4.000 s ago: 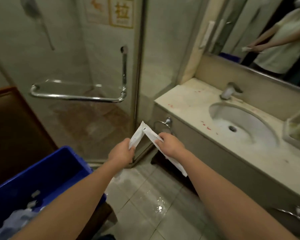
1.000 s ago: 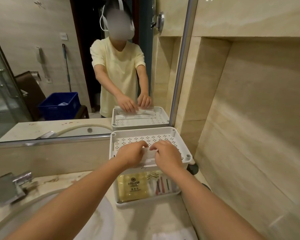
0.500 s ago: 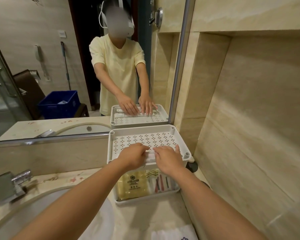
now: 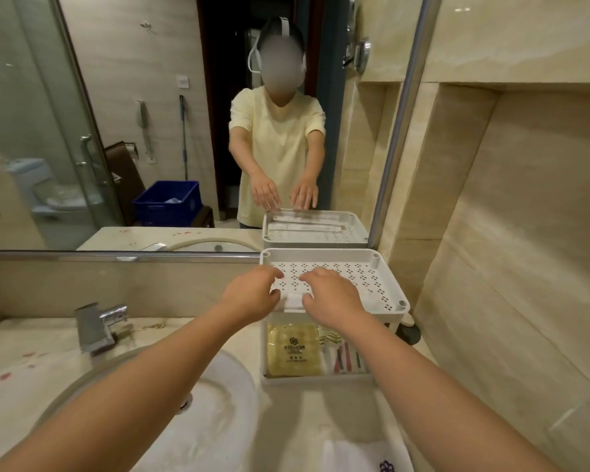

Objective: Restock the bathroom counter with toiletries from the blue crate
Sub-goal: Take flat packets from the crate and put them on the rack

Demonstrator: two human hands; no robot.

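A white two-tier rack [image 4: 390,284] stands on the counter against the mirror. Long white toiletry packets [image 4: 294,300] lie along the front of its perforated top tray; the mirror shows them lying flat. My left hand [image 4: 252,294] and my right hand [image 4: 331,294] hover just over them, fingers spread and holding nothing. The lower tier holds a gold sachet [image 4: 295,349] and small striped sachets [image 4: 346,357]. The blue crate [image 4: 167,202] appears only as a mirror reflection, behind me on a dark stool.
A chrome faucet [image 4: 96,327] and the round sink basin [image 4: 191,424] lie left of the rack. A folded white towel [image 4: 361,459] sits at the counter's near edge. A black round object [image 4: 410,332] is behind the rack. The tiled wall is close on the right.
Four seconds ago I held the white packets by the crate. Since then they went into the top tray, and my fingers have lifted off them and spread.
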